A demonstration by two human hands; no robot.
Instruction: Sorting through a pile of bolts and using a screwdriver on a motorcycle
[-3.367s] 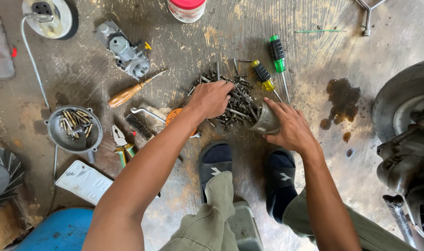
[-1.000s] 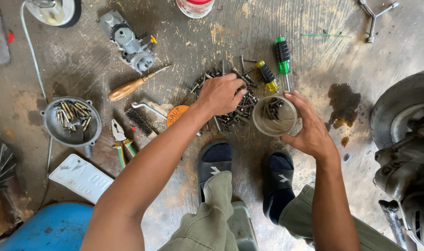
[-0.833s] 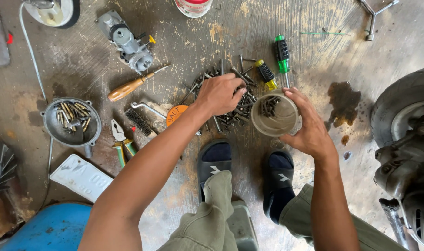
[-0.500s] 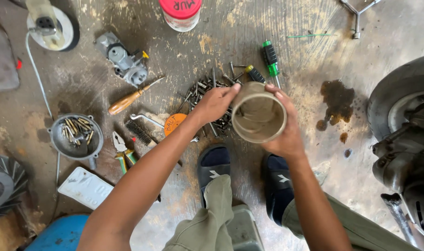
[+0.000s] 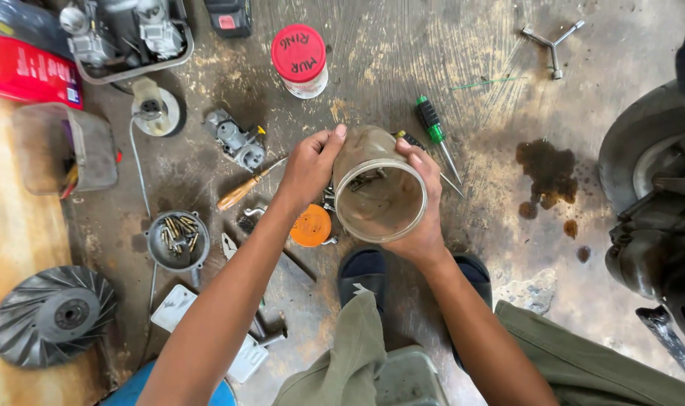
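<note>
Both hands hold a grimy clear plastic jar [image 5: 378, 197], tipped so its open mouth faces me, above the concrete floor. My left hand [image 5: 311, 162] grips its left side near the base, thumb on top. My right hand [image 5: 421, 210] wraps the right side and underside. A few dark bolts show inside the jar near the top. The pile of screws on the floor lies mostly hidden behind the jar and hands. An orange lid [image 5: 311, 225] lies just below my left wrist.
A metal bowl of bolts [image 5: 178, 239], wooden-handled screwdriver [image 5: 241, 193], green screwdriver [image 5: 434, 133], carburettor [image 5: 238, 140], red-lidded tub [image 5: 300, 59], Y-shaped wrench [image 5: 552, 43], fan wheel [image 5: 53, 316] and oil stain [image 5: 545, 167] lie around. A motorcycle wheel [image 5: 647, 150] stands at the right.
My right hand lifted the jar off the floor toward me and tipped its mouth up. My left hand left the screw pile and took hold of the jar's side.
</note>
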